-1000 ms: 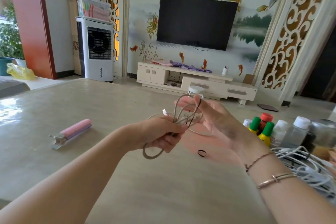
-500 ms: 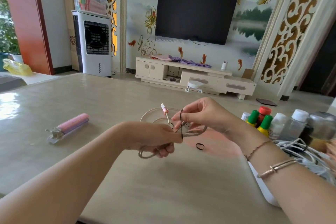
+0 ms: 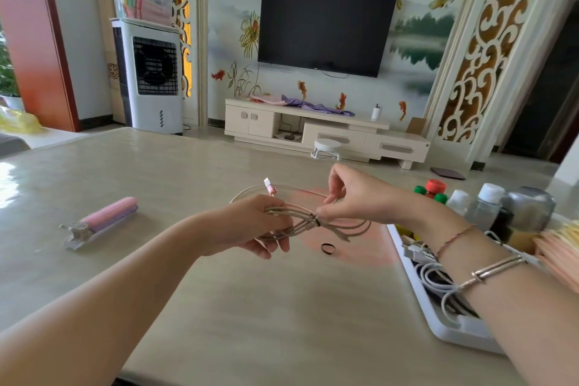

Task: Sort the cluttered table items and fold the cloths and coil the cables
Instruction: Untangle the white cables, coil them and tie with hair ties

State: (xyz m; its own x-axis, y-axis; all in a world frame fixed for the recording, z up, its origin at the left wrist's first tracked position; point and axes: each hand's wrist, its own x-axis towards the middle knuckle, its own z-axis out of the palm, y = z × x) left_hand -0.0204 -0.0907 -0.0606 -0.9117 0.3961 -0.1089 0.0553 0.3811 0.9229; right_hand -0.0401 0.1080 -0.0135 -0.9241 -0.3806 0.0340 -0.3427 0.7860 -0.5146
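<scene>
Left hand (image 3: 263, 229) gripping coiled pink charging cable (image 3: 291, 219), right hand (image 3: 354, 194) pinching its black band (image 3: 316, 220), spare band (image 3: 328, 249) on table (image 3: 250, 307) near.

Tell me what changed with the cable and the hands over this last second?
The right hand, spread open against the loops a second ago, has closed to pinch the pinkish cable beside a dark band that now cinches the coil. The loops went from upright to lying flat. The left hand still grips the bundle. The spare band and pink roller stayed on the table.
</scene>
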